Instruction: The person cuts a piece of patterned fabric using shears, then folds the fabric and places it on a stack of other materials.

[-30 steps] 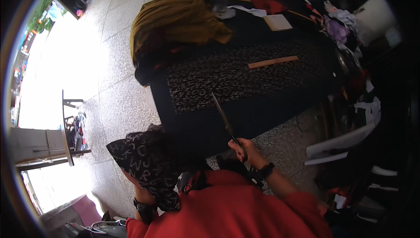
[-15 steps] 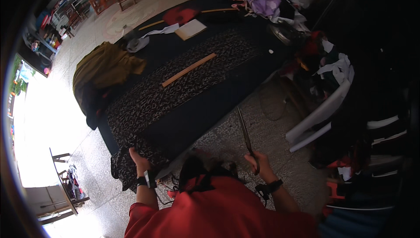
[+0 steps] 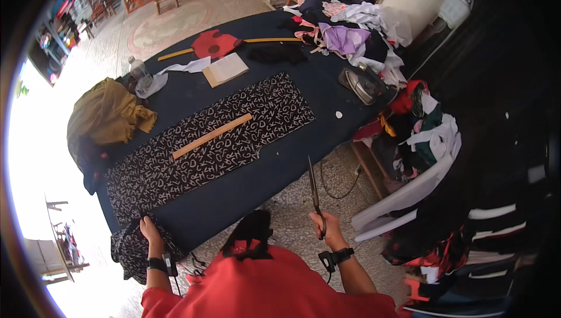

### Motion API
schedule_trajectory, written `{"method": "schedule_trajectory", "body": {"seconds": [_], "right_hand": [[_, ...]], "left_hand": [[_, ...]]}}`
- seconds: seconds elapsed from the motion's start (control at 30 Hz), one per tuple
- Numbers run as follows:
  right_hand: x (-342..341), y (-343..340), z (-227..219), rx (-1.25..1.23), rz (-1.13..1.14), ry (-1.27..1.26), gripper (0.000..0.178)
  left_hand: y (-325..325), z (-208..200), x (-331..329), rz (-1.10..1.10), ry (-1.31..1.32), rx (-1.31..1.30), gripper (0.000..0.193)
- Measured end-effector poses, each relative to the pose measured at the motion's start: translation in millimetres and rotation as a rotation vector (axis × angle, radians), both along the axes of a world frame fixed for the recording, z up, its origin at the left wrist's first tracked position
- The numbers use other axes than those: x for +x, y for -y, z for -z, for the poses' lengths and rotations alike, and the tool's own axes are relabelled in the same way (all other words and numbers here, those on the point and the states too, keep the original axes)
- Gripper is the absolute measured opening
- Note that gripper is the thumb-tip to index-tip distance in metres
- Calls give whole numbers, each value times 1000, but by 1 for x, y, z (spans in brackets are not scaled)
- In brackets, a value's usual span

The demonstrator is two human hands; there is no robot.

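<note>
Black fabric (image 3: pixel 277 102) with white letter-like marks lies spread along the dark-covered table, and its near left end hangs over the front edge in folds. At that end my left hand (image 3: pixel 152 231) is closed on a bunch of the fabric. Long dark scissors (image 3: pixel 314 185) are in my right hand (image 3: pixel 331 230), fingers wrapped round the handles, the blades pointing up and away from me beside the table's front edge. The blades look closed and touch no fabric. Across the middle of the fabric rests a wooden ruler (image 3: pixel 212 136).
An iron (image 3: pixel 361 87) stands at the table's right end near a heap of cloth (image 3: pixel 345 37). Olive cloth (image 3: pixel 108 110), a plastic bottle (image 3: pixel 139 73) and a notepad (image 3: pixel 226 70) lie toward the far left. Piled garments (image 3: pixel 429 137) crowd my right side.
The view has shifted, showing more of the table's far side. My left hand's fingers, earlier more stretched out, now curl on the fabric. The scissors stay in my right hand.
</note>
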State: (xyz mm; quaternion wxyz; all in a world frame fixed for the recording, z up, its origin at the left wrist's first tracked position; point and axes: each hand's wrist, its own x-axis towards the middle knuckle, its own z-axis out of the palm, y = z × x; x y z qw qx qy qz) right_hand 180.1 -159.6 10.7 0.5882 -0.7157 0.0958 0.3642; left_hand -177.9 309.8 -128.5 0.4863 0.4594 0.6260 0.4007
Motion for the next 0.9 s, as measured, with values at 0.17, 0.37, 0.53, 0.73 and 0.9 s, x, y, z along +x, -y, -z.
{"method": "schedule_trajectory", "body": {"seconds": [0.17, 0.37, 0.53, 0.73, 0.9], "right_hand": [[90, 7, -1, 11, -30, 17, 33], [184, -22, -18, 28, -77, 42, 27], [270, -82, -25, 92, -208, 42, 26], [371, -187, -10, 201, -434, 34, 22], [456, -247, 3, -1, -717, 144, 23]], "left_hand": [[21, -14, 51, 214, -776, 27, 39], [30, -53, 69, 260, -848, -106, 46], [51, -88, 119, 233, -1071, 150, 49], [64, -112, 212, 347, -1013, 220, 35], [55, -120, 320, 548, -876, 341, 24]]}}
